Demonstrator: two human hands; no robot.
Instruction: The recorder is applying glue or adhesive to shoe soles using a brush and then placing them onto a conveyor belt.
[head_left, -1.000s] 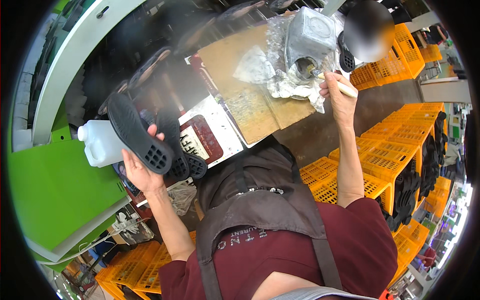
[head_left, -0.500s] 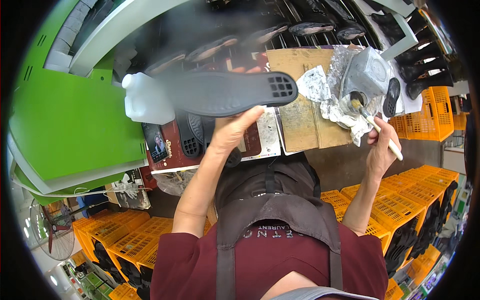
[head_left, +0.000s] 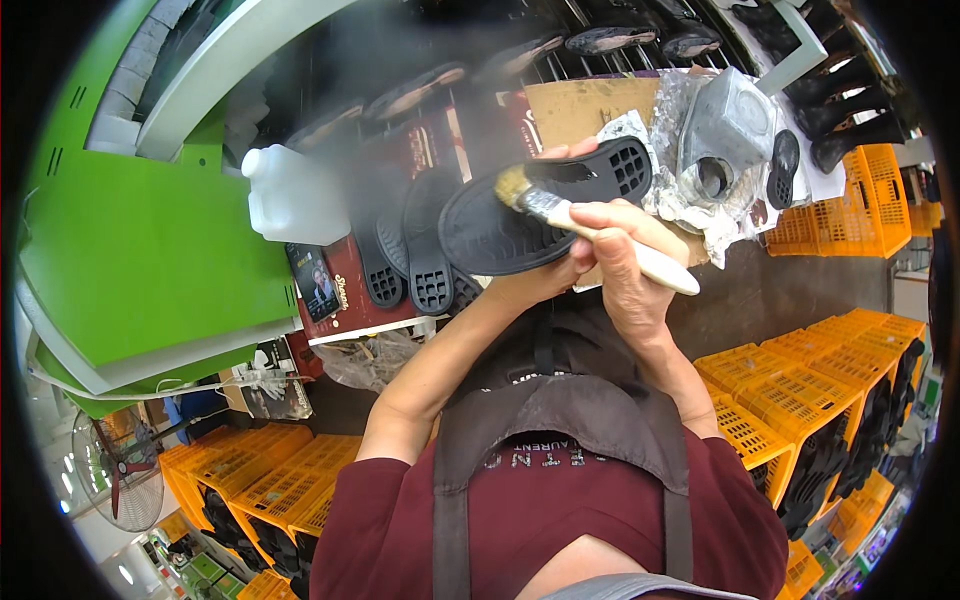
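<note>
A black shoe sole [head_left: 480, 225] is held from beneath and along its edges by my left hand [head_left: 545, 280], tilted up before me. My right hand [head_left: 635, 250] grips a white-handled paintbrush [head_left: 655, 262], its yellowish bristles touching the sole's upper face. A wet, shiny streak lies on the sole between the bristles and the square-grid end. Right of the sole, a small round opening of a container [head_left: 712, 177] sits among crumpled white plastic. More black soles [head_left: 430, 250] lie on the bench to the left.
A white plastic jug [head_left: 292, 195] stands at the left by a phone [head_left: 315, 283] and a green machine [head_left: 130, 240]. A cloudy plastic container [head_left: 730, 125] and cardboard [head_left: 580, 105] are at the right and back. Yellow crates [head_left: 795, 390] stand behind me on both sides.
The brush has left the small container and moved left onto the sole. My left hand has brought the sole rightward and tilted it; a wet streak now shows on it.
</note>
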